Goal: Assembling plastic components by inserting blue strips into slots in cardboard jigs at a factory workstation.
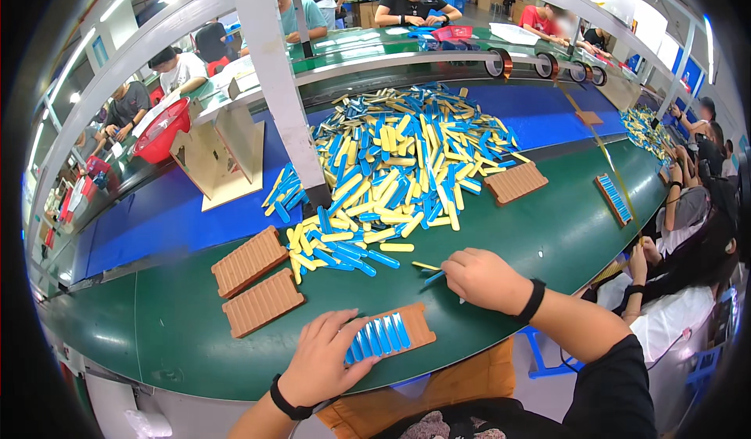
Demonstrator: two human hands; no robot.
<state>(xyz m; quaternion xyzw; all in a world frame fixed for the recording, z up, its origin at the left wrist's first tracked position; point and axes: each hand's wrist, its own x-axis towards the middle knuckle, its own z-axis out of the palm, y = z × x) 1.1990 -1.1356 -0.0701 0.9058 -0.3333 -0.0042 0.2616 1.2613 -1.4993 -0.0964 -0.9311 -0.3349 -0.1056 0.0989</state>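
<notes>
A brown grooved tray point(422, 325) lies near the front edge of the green table, with several blue strips point(379, 336) side by side in its grooves. My left hand point(322, 358) spans its left end, thumb on the near side and fingers on the far side, covering that end. To the right, my right hand point(486, 281) is closed in a pinch above the table. A thin blue strip point(434, 278) and a yellow strip point(425, 266) stick out from its fingertips. Beyond both hands spreads a large heap of yellow and blue round-ended strips point(391, 185).
Two brown grooved trays point(262, 311) lie at the left, another brown tray point(516, 182) right of the heap. A filled tray point(614, 199) lies farther right. A metal post point(282, 87) rises at the heap's left. Co-workers sit along the right edge and across the line.
</notes>
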